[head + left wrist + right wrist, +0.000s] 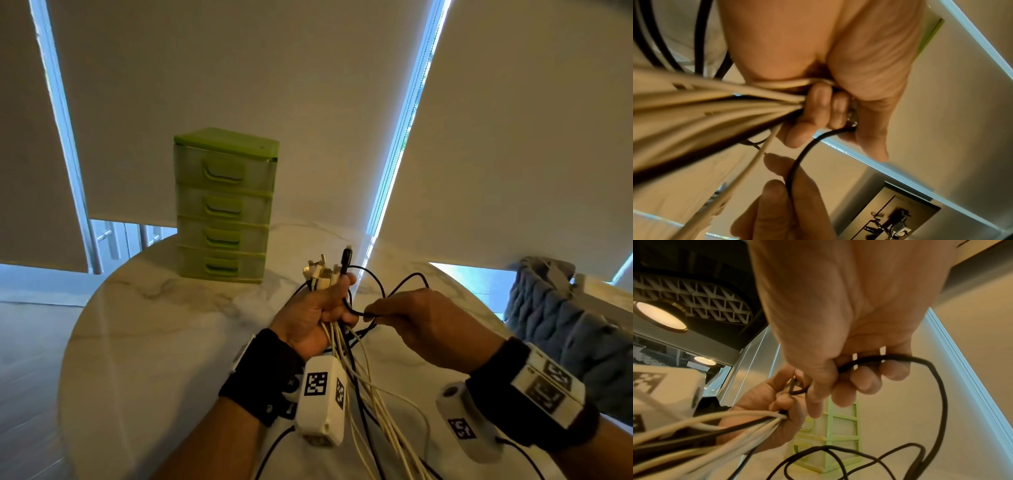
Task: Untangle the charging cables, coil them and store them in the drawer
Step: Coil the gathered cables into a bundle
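Plugs (325,272) stand bunched in the left hand (317,317), gripped to anchor the cables (368,387); right hand (416,327) pinches the black cable (378,282), probably freeing it.

We see a round, marbled white surface (144,342); a green four-drawer unit (224,205) stands upright near its far edge.

Black wristbands (260,373) with white, square-coded camera modules (320,401) on both wrists

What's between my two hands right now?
A short black cable bridges the gap, running from the left hand, which grips the bundle, to the right hand pinching it; the head view shows this.
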